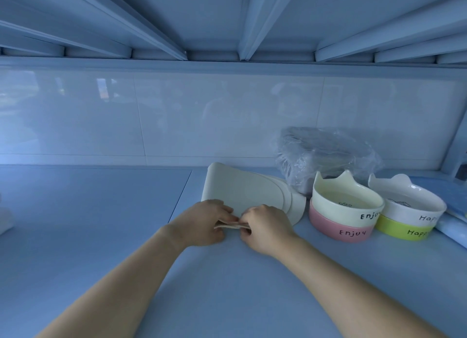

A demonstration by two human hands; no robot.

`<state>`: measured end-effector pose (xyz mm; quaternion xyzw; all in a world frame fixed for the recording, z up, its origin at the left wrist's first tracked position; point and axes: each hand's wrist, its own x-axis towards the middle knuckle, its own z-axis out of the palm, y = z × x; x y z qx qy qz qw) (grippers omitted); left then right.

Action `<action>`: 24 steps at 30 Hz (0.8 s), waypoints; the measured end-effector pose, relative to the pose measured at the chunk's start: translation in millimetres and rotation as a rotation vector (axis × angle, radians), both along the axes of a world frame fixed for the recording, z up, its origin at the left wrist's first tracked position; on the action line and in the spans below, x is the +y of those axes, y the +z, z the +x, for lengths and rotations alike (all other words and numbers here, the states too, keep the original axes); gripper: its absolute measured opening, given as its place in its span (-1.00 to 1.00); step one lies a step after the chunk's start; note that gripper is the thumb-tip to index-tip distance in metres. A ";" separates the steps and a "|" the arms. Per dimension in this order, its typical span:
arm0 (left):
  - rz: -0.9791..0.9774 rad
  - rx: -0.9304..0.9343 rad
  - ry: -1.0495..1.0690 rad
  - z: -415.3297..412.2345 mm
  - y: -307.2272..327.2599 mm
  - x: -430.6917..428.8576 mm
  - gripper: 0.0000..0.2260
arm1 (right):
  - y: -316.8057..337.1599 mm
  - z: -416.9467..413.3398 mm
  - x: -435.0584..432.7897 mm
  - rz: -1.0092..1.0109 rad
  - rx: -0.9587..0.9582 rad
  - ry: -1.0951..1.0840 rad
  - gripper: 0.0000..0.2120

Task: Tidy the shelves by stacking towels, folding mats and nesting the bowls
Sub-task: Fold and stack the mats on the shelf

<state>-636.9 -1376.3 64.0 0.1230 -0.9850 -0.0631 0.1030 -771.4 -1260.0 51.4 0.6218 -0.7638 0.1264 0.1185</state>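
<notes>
Left of the mat [242, 191] and in front of it, you have open shelf [101, 211] to pass a hand across. Right of the mat, the pink bowl stack [341, 232] stands close, the green bowl stack [404, 230] beyond it, and a plastic-wrapped bundle [326, 155] toward the back. Behind the mat, the tiled wall [177, 115] stops you.

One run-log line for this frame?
step: fold mat | left hand: pinches mat | right hand: pinches mat | Enjoy bowls, Happy bowls: stacked

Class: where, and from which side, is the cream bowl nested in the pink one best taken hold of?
Probably from above, with a grip on the exposed rim of the cream bowl: its lower wall is sunk in the pink bowl, and its mouth faces up.
</notes>
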 end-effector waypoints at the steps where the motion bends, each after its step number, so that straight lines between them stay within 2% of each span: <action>1: -0.009 0.002 -0.008 0.0 0.5 0.0 -0.55 | 0.7 -0.8 0.2 -0.020 -0.027 -0.015 -0.80; 4: -0.032 0.024 0.002 -0.1 -1.9 -1.8 -0.48 | 1.2 -3.7 1.1 -0.067 -0.114 -0.040 -0.76; 8: -0.058 0.085 0.066 -0.9 -13.5 -6.2 -0.57 | 0.1 -6.1 1.7 -0.085 -0.193 -0.038 -0.78; 15: -0.079 0.074 0.094 -6.0 -23.9 -13.6 -0.61 | -2.2 -5.2 -1.6 -0.094 -0.153 -0.039 -0.83; 21: 0.087 0.275 0.173 -18.5 -26.5 -11.7 -0.58 | 3.2 -2.8 -11.2 -0.084 -0.126 -0.076 -0.82; 24: 0.108 0.277 0.161 -17.4 -29.1 -13.6 -0.61 | 5.0 -0.1 -9.8 -0.064 -0.115 -0.076 -0.84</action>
